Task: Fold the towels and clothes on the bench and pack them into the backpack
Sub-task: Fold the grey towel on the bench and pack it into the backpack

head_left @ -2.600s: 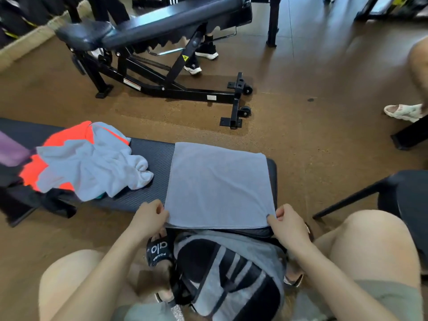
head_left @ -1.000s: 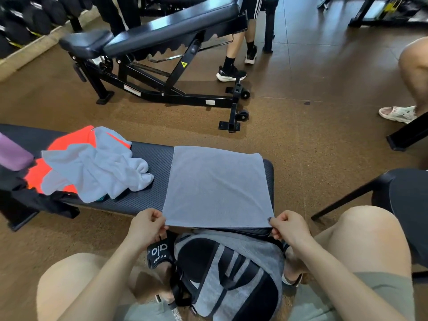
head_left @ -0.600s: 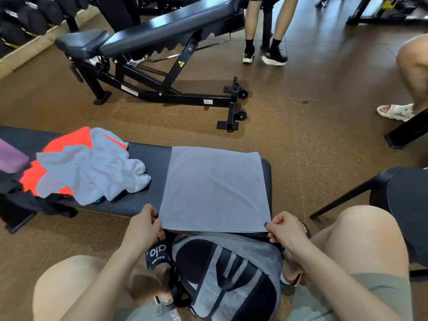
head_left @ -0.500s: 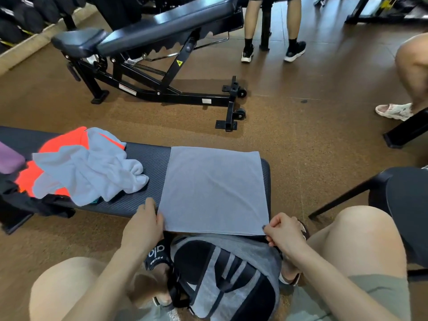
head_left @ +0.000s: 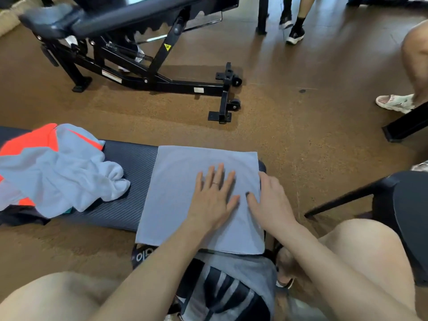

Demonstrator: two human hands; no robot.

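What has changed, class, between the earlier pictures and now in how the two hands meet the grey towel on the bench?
Both hands let go of the near corners of the flat grey towel and moved forward onto it. The left hand and right hand now press flat on its right half. The towel, the crumpled white and orange clothes and the grey and black striped backpack stayed put.

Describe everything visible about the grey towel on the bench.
The grey towel is a plain, soft-looking cloth lying flat as a neat rectangle across the right end of the black bench; its near edge overhangs above the backpack. The left hand lies on it with fingers spread, and the right hand rests at its right edge.
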